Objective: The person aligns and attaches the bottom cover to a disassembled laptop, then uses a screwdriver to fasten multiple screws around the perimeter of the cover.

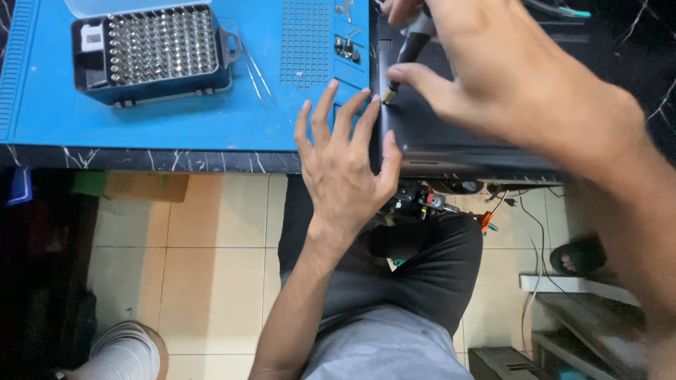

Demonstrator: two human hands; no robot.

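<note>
Setting: marble-patterned dark table [176, 160] seen from above, with beige floor tiles [211, 239] below its edge.
Worked thing: one black flat device [451, 134], lying on the table just right of the blue mat, its near edge at the table's edge.
Tool: one screwdriver [412, 49], black-handled with a brass tip, tilted, its tip down on the device's left part.
Right hand [507, 77]: grip pinched around the screwdriver, forefinger stretched toward the tip.
Left hand [345, 165]: fingers spread, grasping nothing, palm flat at the device's left edge, thumb resting on the device.
Mat: one blue work mat [183, 112] covering the table's left part.
Container: one dark bit case [151, 53] on the mat, open, filled with rows of many metal bits; too small to count.
Beside it: one pair of tweezers [252, 67] lying on the mat right of the case.
Tray pockets: a few small screws [346, 48] in the mat's moulded pockets.
Below: grey-clad knees [394, 281]; cables [528, 232] hang under the table.
</note>
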